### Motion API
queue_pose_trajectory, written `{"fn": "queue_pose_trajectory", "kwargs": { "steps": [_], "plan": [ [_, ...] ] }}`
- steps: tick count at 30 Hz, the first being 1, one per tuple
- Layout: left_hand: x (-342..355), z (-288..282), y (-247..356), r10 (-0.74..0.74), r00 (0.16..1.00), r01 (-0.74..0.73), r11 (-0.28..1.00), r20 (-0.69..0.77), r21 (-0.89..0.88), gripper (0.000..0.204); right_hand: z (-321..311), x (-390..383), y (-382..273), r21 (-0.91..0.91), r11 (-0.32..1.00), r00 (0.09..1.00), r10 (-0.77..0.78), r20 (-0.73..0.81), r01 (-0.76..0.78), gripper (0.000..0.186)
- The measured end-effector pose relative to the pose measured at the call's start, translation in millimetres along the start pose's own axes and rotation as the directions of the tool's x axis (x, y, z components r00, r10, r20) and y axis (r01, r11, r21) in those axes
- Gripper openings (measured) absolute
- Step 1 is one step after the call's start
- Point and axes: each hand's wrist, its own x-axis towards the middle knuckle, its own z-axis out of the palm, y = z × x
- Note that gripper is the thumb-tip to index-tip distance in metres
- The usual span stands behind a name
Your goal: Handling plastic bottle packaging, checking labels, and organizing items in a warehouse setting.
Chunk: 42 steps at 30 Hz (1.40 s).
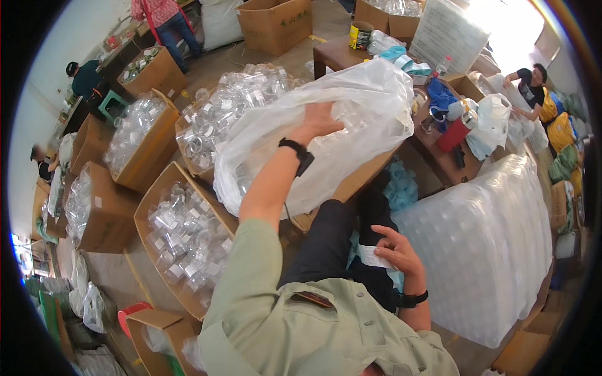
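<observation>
My left hand reaches into a large translucent plastic bag. Its thumb stands apart from the fingers, which are partly hidden, beside clear plastic jars in the bag. I cannot see a jar gripped in it. The bag lies over a cardboard box. Above my lap, my right hand pinches a strip of white labels, with the index finger raised away from it. Pale blue backing paper hangs in loops between the box and the brown table.
Boxes of clear jars, one beside me and another further back, crowd the left. A wrapped bale of jars stands at right. The brown table holds a red flask and a tin. Other people work further off.
</observation>
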Motion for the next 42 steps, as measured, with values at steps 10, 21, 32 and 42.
{"fn": "queue_pose_trajectory", "kwargs": {
  "steps": [10, 21, 32, 42],
  "plan": [
    [-120.8, -110.1, -26.9, 0.012, 0.996, -0.006, 0.998, -0.094, 0.058, 0.086, 1.6, 7.0, 15.4, -0.025, 0.997, 0.993, -0.065, 0.094, 0.068, 0.065],
    [-217.4, -147.2, -75.8, -0.176, 0.983, 0.163, 0.968, 0.049, 0.192, 0.091, 8.0, 8.5, 17.5, 0.015, 0.999, 0.992, -0.043, 0.117, 0.042, 0.065],
    [-204.3, -136.2, -72.5, -0.142, 0.982, 0.123, 0.981, 0.121, 0.152, 0.096, 14.2, 10.2, 22.2, 0.019, 1.0, 0.989, -0.018, 0.145, 0.015, 0.065],
    [-149.9, -130.8, -36.7, -0.138, 0.947, 0.047, 0.953, 0.291, 0.3, 0.102, 12.0, 9.2, 27.3, 0.001, 1.0, 0.991, -0.02, 0.135, 0.02, 0.065]
  ]
}}
